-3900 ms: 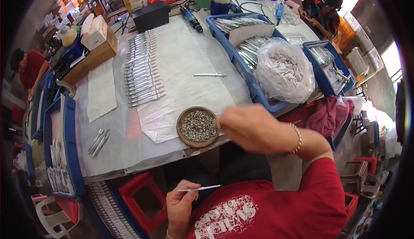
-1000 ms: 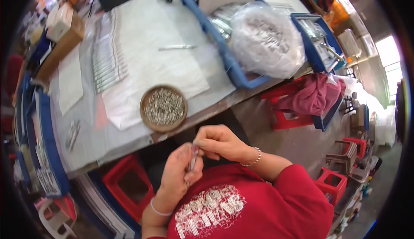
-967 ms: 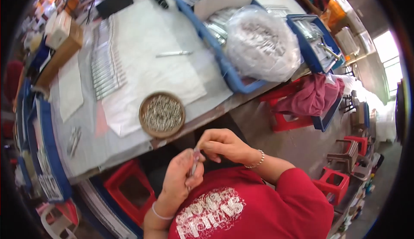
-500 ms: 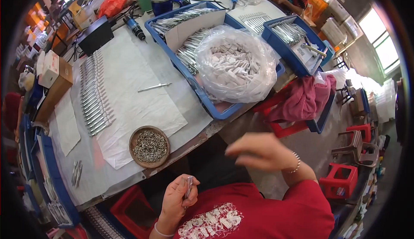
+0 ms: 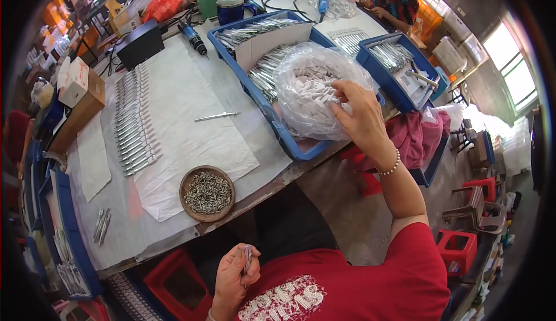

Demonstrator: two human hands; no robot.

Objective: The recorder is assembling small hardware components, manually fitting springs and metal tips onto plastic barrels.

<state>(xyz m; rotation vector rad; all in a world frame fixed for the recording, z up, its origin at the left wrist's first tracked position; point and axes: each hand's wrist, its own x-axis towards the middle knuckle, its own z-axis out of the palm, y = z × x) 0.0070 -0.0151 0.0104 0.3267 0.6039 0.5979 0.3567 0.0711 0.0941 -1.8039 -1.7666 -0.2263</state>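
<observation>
Low in front of my red shirt, my left hand is closed around a slim silver metal piece, whose top sticks out above the fingers; the rest is hidden in the grip. My right hand reaches over the clear plastic bag of small white pieces. Its thumb and fingers are curved and apart at the heap's right edge, and no piece shows between them. The bag sits in a blue tray beside bundles of silver pen-like rods.
A round bowl of tiny metal parts stands at the table's near edge. Assembled rods lie in a row on white paper, with a single rod to their right. A blue electric screwdriver lies behind. Across the table a person sits.
My right hand has moved forward from above the floor beside the table to the bag of white pieces. My left hand keeps its grip, and the view has shifted slightly.
</observation>
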